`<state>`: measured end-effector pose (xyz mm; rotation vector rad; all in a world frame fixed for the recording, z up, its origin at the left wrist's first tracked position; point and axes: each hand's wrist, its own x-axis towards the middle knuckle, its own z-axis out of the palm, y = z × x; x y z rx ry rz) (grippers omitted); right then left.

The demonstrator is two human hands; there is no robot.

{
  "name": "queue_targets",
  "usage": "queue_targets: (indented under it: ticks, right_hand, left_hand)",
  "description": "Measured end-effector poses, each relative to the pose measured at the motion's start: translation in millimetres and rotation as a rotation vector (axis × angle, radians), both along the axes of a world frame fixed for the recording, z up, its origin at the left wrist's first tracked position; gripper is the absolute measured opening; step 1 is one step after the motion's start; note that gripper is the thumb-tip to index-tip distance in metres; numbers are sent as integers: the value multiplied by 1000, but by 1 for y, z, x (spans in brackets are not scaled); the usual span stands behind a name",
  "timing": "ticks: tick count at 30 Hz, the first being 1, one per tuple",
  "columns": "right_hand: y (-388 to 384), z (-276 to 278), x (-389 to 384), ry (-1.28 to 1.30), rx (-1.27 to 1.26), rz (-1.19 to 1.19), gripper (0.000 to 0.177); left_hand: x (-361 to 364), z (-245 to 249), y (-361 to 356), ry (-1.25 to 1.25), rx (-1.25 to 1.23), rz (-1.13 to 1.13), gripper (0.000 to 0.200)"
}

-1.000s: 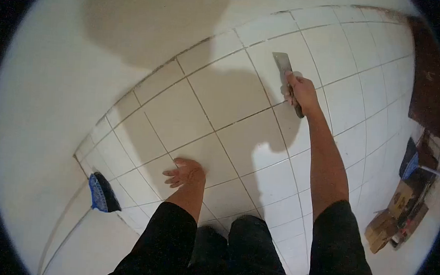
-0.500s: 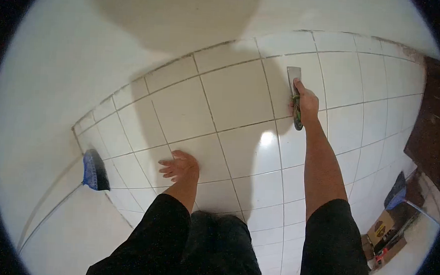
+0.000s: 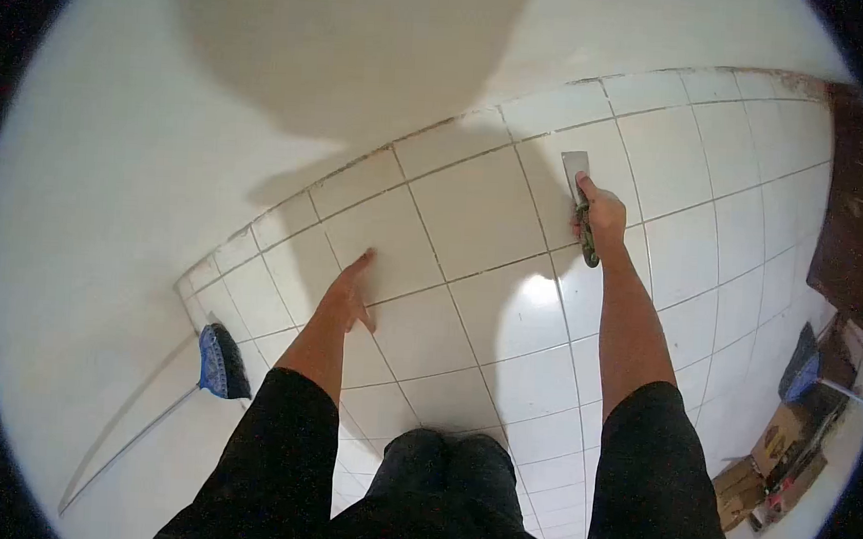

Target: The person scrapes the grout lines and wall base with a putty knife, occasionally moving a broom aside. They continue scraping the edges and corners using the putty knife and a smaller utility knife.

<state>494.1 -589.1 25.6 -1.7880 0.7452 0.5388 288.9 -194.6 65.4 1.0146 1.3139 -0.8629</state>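
My right hand [image 3: 606, 218] is wrapped around the dark green patterned handle of a putty knife [image 3: 575, 165]. Its flat metal blade points away from me, over a large white floor tile [image 3: 652, 159] not far from the wall. My left hand [image 3: 350, 293] has nothing in it; thumb and fingers are spread, and it hovers over the tiles in front of me to the left. Thin dark grout lines [image 3: 495, 266] run between the tiles, and the lower fingers are partly hidden behind the palm.
A blue broom [image 3: 220, 361] leans by the left wall. On the right lie a second blue broom [image 3: 803, 372], cardboard boxes [image 3: 779, 439] and a dark brown panel [image 3: 852, 218]. The pale wall [image 3: 267, 56] borders the tiles ahead, with a dirty seam along its foot.
My left hand has moved forward and turned, its thumb now pointing away from me. The putty knife in my right hand sits slightly lower in view. The camera view has shifted a little.
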Motion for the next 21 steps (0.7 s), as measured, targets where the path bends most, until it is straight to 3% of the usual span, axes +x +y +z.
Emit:
queue_targets:
  ticks: [2,4,6,8,13,15,17,20,21]
  right_hand:
    - [8,22,1,91,26,11,51]
    - [7,14,-1,46,10,47,50]
    - [2,11,0,-5,-9,69,50]
    - [-2,14,-1,124,130,53,47]
    - [2,17,-5,124,197,-1,44]
    - [6,18,-7,125,241,-78,44]
    - [3,26,6,370,216,25,44]
    - [34,36,23,307,77,27,47]
    - [41,32,27,278,29,71,49]
  left_hand:
    - [-1,-8,-5,123,24,-39,130]
    - [-6,-33,-4,267,264,230,126]
    - [-7,-38,4,256,183,195,124]
    - [-4,-32,7,249,100,159,121]
    - [28,7,-15,334,253,182,122]
    - [16,-6,-4,308,147,108,122]
    - [4,-28,6,277,32,33,123]
    - [-18,-63,20,314,14,62,127]
    - [-27,-74,23,221,-17,105,130]
